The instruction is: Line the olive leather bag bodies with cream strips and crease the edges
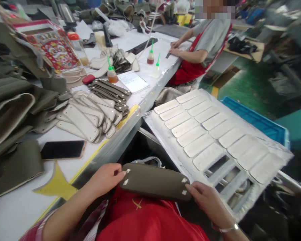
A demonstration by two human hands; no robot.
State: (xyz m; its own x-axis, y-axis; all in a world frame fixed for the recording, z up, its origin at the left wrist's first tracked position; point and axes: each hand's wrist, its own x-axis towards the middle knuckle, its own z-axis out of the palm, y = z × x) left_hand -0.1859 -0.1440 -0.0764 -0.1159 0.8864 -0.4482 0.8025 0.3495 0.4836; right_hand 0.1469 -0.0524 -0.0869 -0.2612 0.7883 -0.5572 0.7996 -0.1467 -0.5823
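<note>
- Both ends of the olive panel [155,182] were pinched: left hand [108,179] at left, right hand [206,198] at right, over the red apron [150,222].
- Its long axis ran left to right, right end slightly nearer.
- Farther right, nearer the right hand, pale panels [207,156] lay in rows.

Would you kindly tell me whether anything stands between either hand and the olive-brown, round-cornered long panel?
Nothing visible does: the left hand and right hand directly hold opposite ends of the olive-brown, round-cornered long panel, beside its small white patches.
</note>
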